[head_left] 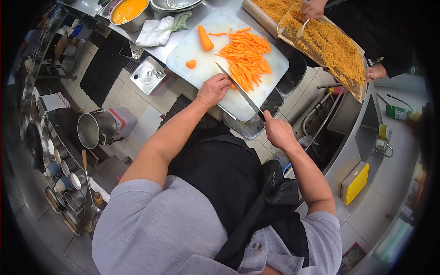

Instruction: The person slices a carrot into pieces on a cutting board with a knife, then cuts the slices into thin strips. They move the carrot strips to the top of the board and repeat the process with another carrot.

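Observation:
My right hand (278,131) is closed round the dark handle of a kitchen knife (245,95), whose blade slants across the near part of a white cutting board (183,56). Curled fingers of my left hand (214,90) press down on the board beside the blade, with a small carrot piece (233,86) at their tips, mostly hidden. Just beyond the knife lies a pile of carrot sticks (247,55). A peeled carrot length (205,38) and a short carrot end (191,64) rest on the board's left side.
A pot of orange liquid (130,13) and a white cloth (155,31) are at the back left. At the back right, another person's hand (314,8) works a spoon over a tray of orange-brown crumbs (330,43). A steel pot (91,129) stands low at left.

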`<state>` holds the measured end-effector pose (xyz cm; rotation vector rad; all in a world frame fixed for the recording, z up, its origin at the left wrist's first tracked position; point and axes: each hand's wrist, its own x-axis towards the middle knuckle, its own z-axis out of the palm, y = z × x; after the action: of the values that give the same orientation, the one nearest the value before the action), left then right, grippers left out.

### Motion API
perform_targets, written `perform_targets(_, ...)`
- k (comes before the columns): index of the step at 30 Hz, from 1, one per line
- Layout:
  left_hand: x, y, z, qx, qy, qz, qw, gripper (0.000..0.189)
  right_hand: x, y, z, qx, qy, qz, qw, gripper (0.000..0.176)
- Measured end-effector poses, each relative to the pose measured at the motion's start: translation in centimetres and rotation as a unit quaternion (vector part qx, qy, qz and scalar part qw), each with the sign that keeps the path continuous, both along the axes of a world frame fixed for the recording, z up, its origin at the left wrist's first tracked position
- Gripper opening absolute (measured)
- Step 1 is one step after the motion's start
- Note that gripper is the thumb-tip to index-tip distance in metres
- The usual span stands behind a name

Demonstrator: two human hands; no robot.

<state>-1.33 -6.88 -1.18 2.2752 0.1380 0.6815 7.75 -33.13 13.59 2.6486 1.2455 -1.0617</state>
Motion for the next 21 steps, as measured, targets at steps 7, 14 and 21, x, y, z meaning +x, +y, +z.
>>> perform_targets(7, 0.1, 0.1, 0.4, -0.011, -0.003, 0.0, 1.0, 0.011, 0.0, 1.7, -4.0, 0.034, -0.01, -0.003, 0.999, 0.019)
perform_targets(14, 0.2, 0.3, 0.3, -0.035, 0.009, 0.01, 0.999, 0.011, 0.9, 1.4, -1.4, 0.019, -0.005, 0.011, 1.0, 0.022)
perform_targets(21, 0.3, 0.0, 0.0, -0.016, -0.002, 0.024, 1.0, 0.012, 0.2, 0.3, 0.1, -0.004, -0.005, 0.006, 1.0, 0.022)
